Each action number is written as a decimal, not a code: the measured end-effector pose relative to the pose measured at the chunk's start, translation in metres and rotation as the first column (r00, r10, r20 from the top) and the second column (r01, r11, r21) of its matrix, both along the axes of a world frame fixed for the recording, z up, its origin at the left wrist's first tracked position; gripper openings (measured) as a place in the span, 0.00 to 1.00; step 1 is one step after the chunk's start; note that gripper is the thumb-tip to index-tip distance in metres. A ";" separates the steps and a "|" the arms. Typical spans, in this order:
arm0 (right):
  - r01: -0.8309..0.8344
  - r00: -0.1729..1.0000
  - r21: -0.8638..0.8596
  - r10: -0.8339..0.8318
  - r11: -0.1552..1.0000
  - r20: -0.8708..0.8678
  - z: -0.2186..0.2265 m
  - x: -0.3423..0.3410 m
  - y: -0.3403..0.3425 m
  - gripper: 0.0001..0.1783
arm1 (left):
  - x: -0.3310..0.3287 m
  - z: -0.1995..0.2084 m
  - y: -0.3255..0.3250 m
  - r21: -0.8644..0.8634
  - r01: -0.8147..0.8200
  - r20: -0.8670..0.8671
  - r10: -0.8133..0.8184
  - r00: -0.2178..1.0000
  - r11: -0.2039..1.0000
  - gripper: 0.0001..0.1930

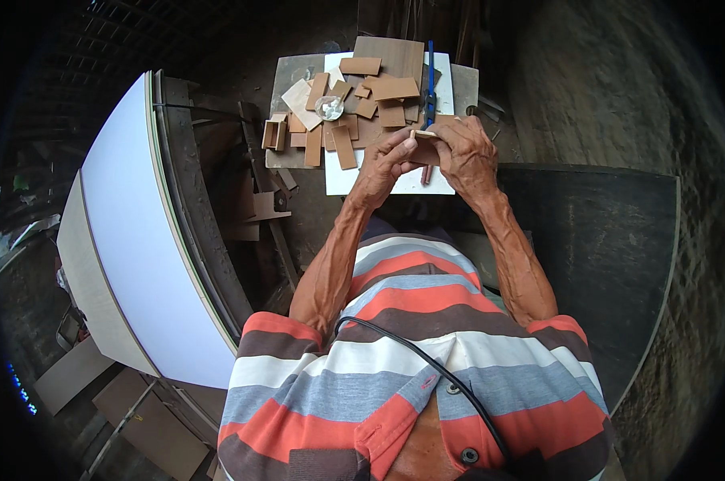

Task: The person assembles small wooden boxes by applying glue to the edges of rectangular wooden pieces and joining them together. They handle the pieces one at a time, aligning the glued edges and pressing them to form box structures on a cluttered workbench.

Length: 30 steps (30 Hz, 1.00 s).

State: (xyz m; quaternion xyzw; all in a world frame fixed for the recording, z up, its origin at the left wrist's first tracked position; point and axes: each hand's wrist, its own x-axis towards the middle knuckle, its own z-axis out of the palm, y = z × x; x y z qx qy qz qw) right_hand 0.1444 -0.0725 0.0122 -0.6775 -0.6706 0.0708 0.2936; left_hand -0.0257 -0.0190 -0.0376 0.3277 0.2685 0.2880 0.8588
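Note:
Above the near edge of a white board [354, 183], my left hand [383, 167] and my right hand [468, 159] are closed on a small wooden piece [424, 151]. It is brown, with a pale strip along its top edge. The fingers cover its ends, so I cannot tell if it is one part or several joined. Just beyond my right hand lies a long blue tool [431, 80], partly hidden by the fingers. Left of my hands, loose brown wooden pieces [343, 147] lie scattered, around a small clear container with white stuff [329, 108].
A small open wooden box [274, 134] stands at the table's left edge. A larger brown panel [389, 58] lies at the back. Big white sheets [150, 208] lean at my left; a dark panel [587, 256] is at my right. Offcuts [266, 207] lie below the table.

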 end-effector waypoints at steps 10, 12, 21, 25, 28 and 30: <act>0.015 0.985 0.034 -0.009 0.999 -0.170 0.035 0.017 -0.013 0.31 | -0.007 0.019 -0.005 0.087 -0.066 0.028 0.064 0.998 0.994 0.28; 0.032 0.970 0.024 -0.025 0.999 -0.242 0.029 0.020 -0.020 0.31 | -0.006 0.031 -0.006 0.110 -0.068 0.033 0.065 0.997 0.992 0.29; 0.004 0.989 0.152 0.019 0.988 -0.146 0.028 0.014 -0.024 0.19 | -0.001 0.029 -0.010 0.123 -0.048 0.004 0.048 0.999 0.991 0.30; -0.033 0.999 0.204 0.039 0.978 -0.030 0.030 0.007 -0.019 0.17 | 0.003 0.024 -0.015 0.166 -0.057 -0.030 0.063 0.998 0.984 0.30; -0.047 0.999 0.230 0.046 0.972 0.008 0.024 0.009 -0.015 0.17 | 0.006 0.023 -0.016 0.162 -0.046 -0.028 0.051 0.998 0.986 0.29; -0.047 0.999 0.242 0.044 0.969 0.019 0.024 0.009 -0.014 0.16 | 0.007 0.023 -0.014 0.175 -0.022 -0.020 0.026 0.999 0.984 0.28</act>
